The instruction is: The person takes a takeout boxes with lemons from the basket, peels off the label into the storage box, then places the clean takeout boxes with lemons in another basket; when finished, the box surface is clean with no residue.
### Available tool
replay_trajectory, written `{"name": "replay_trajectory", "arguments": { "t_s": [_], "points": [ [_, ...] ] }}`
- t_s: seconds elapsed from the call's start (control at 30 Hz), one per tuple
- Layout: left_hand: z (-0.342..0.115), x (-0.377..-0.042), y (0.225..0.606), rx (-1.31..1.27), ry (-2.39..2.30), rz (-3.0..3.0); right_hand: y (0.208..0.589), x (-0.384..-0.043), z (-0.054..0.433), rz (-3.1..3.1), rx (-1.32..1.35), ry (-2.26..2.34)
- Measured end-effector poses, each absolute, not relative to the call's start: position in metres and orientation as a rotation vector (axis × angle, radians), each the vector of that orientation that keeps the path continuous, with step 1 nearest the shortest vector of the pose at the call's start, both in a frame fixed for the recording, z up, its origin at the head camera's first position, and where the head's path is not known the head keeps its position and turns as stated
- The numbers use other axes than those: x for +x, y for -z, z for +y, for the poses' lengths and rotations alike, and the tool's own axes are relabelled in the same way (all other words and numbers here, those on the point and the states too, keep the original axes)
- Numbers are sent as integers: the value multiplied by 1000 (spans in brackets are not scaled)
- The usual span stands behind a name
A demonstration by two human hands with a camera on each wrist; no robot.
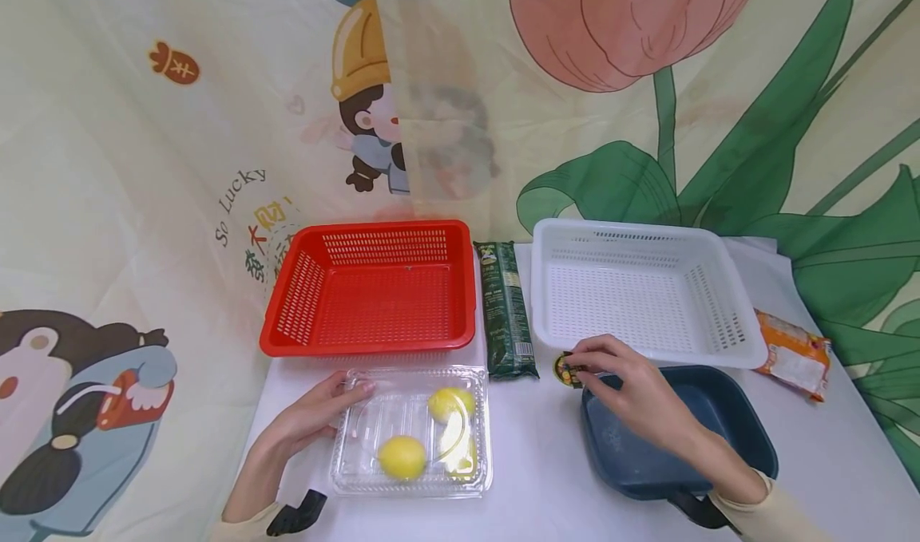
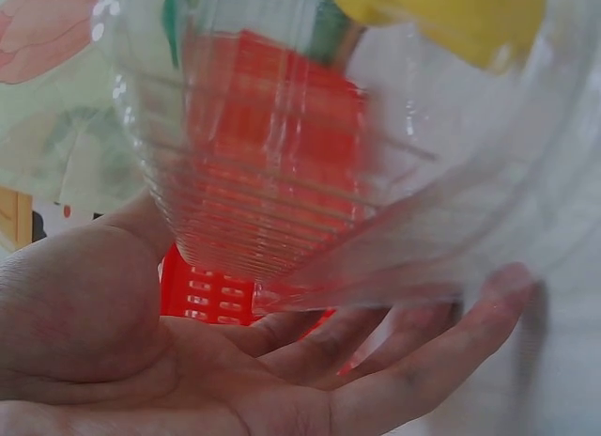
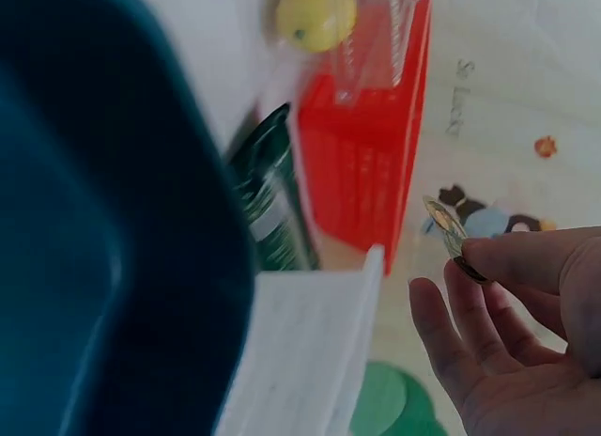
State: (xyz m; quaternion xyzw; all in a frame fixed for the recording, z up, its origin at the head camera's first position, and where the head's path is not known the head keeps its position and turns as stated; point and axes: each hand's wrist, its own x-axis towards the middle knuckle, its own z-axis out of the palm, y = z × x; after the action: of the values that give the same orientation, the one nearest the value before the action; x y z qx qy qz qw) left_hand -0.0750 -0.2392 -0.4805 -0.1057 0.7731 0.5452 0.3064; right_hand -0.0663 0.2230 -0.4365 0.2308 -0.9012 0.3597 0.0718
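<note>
White counter (image 1: 532, 462) is backed by a printed cloth of cartoon figures and a large pink tulip. At the left of the scene the left hand (image 1: 316, 414) is laid flat against the left wall of a clear plastic clamshell box (image 1: 411, 430); its fingers (image 1: 352, 386) are straight and relaxed, touching the box at its nine o'clock edge without curling round it, as is confirmed in the left wrist view, where the open palm (image 2: 188, 361) is seen pressed to the clear wall (image 2: 282, 173). Two lemons (image 1: 402, 456) are held inside the box, one toward six o'clock and one toward one o'clock. At twelve o'clock from the box a red basket (image 1: 374, 286) is set. Just right of it, between the two baskets, a dark green packet (image 1: 506, 310) is laid lengthwise. A white basket (image 1: 647, 290) is placed further right, and in front of it, at its six o'clock, a dark blue tray (image 1: 726, 422) is found. Over the tray's far left corner the right hand (image 1: 632, 390) is poised, and a small round yellow-and-dark disc (image 1: 568, 369) is pinched between its curled thumb and fingertips (image 3: 488, 257), just off the tray's eleven o'clock corner and close to the white basket's front rim. At the far right, at three o'clock from the white basket, an orange packet (image 1: 794, 354) is seen lying on the counter.
</note>
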Motion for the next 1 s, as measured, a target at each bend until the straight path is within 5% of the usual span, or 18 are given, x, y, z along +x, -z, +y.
{"name": "replay_trajectory", "arguments": {
  "t_s": [0.47,1.0],
  "points": [
    [-240,-76,481,-251,-1489,2007,465,-40,291,-2813,461,-846],
    [-240,-76,483,-253,-1483,2002,509,-40,315,-3075,283,-912]
  ]
}}
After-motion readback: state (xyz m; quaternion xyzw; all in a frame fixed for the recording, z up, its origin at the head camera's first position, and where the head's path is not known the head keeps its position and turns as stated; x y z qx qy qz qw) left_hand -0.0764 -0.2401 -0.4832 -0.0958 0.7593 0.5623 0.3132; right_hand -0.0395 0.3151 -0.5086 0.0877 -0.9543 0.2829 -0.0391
